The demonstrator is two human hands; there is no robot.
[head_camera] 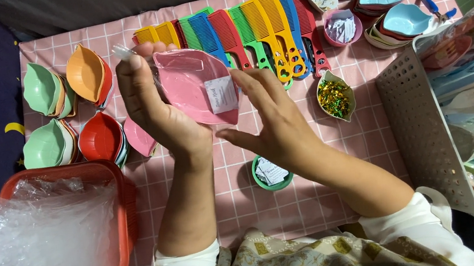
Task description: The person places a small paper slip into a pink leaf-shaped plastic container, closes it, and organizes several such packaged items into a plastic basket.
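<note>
Pink leaf-shaped plastic dish (193,84), glossy, held in left hand (154,110).

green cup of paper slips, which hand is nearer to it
Right. The right hand hovers just above the green cup of paper slips, its wrist beside it. The left hand is farther up-left, holding the pink leaf-shaped dish.

The left hand (154,110) holds a pink leaf-shaped dish (196,87) above the pink checked bench (315,195), while the right hand (274,120) rests its fingers on a small white packet (221,95) lying in the dish, with a row of coloured combs (255,33) behind.
</note>
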